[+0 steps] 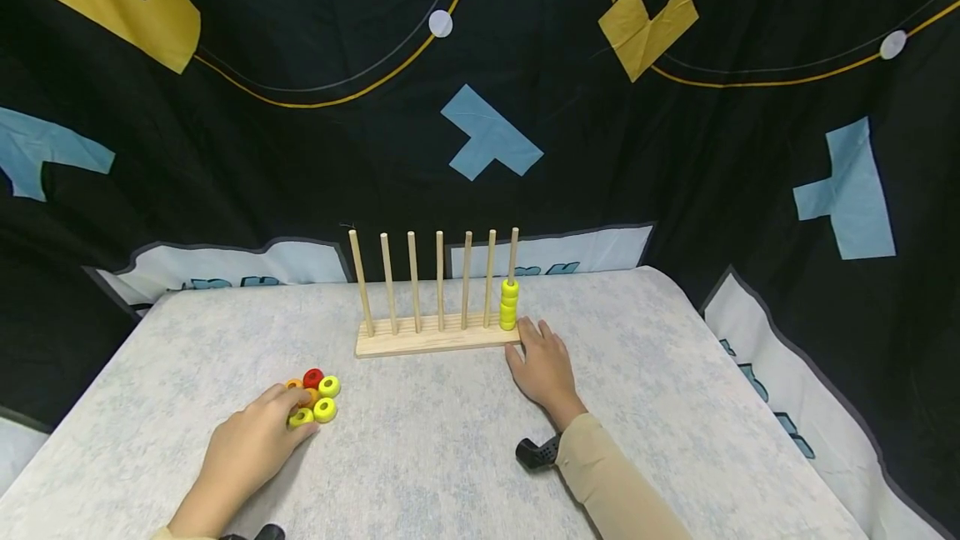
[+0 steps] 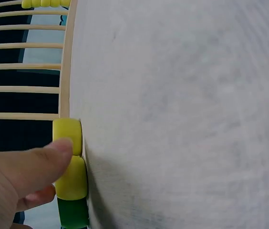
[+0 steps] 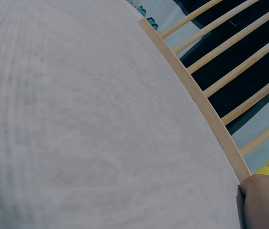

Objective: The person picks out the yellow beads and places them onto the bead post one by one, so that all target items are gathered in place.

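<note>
- Left hand [image 1: 258,444]: thumb touches round, holed yellow beads [image 1: 326,415], clustered nearer the left edge of the pale cloth-covered table [image 1: 420,457]; whether it grips one, I cannot tell.
- Right hand [image 1: 544,368]: fingers relaxed, touching the right end of the pale wooden peg rack [image 1: 431,342] near the far edge.
- Rack's long axis runs left-right, beyond and rightward of the left hand.

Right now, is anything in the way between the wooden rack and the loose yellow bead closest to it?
Nothing visible: bare tabletop lies between that yellow bead and the wooden rack. The right hand touches the rack's far end.
</note>
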The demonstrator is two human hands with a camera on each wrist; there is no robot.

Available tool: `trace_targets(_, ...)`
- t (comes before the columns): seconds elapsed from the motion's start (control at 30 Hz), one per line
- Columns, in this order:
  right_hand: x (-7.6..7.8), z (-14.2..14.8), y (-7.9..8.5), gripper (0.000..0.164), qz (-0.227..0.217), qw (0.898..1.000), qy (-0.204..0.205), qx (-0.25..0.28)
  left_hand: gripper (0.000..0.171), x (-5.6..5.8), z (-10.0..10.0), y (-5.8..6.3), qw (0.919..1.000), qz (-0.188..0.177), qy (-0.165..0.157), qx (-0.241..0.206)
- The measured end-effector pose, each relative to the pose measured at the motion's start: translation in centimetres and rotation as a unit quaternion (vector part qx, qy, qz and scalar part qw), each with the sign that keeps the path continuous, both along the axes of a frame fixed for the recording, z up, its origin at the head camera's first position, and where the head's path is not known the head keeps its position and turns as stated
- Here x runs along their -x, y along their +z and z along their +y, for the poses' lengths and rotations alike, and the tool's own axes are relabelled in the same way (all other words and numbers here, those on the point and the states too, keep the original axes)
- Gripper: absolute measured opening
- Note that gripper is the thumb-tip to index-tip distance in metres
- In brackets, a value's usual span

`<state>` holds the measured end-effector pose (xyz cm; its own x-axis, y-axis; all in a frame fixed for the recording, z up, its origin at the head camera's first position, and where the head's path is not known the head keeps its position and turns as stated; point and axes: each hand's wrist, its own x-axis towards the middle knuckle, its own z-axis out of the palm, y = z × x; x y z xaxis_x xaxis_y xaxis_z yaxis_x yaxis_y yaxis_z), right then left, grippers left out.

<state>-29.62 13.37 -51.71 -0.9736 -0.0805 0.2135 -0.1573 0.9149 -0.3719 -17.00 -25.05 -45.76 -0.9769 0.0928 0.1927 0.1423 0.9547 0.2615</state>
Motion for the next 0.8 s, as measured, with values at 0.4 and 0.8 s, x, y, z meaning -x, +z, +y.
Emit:
trace_targets(0.4, -0.01, 0.0, 0.22, 0.061, 0.001, 1.0, 0.003, 0.004, 0.042, 0.23, -0.58, 0.83, 0.9974, -0.072, -0.003, -0.004)
trace_targets(0.8, -0.06, -0.01, 0.1, 0.061, 0.006, 1.0, 0.002, 0.004, 0.037, 0.54, -0.79, 0.68, 0.996, -0.089, 0.006, 0.001)
